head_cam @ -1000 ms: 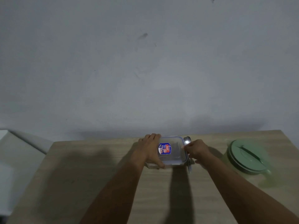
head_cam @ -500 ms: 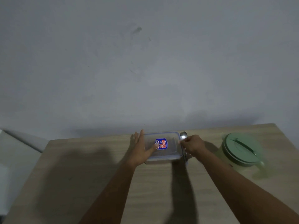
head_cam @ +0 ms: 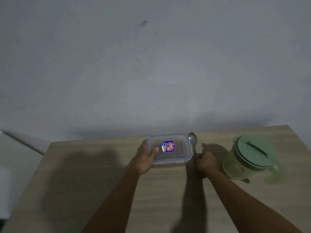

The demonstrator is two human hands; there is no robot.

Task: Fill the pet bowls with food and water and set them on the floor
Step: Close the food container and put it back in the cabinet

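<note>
A clear plastic food container (head_cam: 175, 155) with a blue-and-red label on its lid sits near the back edge of the wooden table (head_cam: 84, 182). My left hand (head_cam: 146, 158) grips its left side, thumb on the lid. A metal spoon (head_cam: 193, 140) lies along the container's right side, bowl pointing to the wall. My right hand (head_cam: 206, 163) is curled round the spoon's handle end. A pale green pitcher (head_cam: 249, 157) with a green lid stands to the right. No pet bowls are in view.
A grey wall rises just behind the table. To the left, beyond the table's edge, is a lower white surface (head_cam: 13, 162). The table's right edge runs close to the pitcher.
My left hand shifted from lying over the lid to gripping the container's left side. My right hand slid back from the container's right clip to the spoon's handle.
</note>
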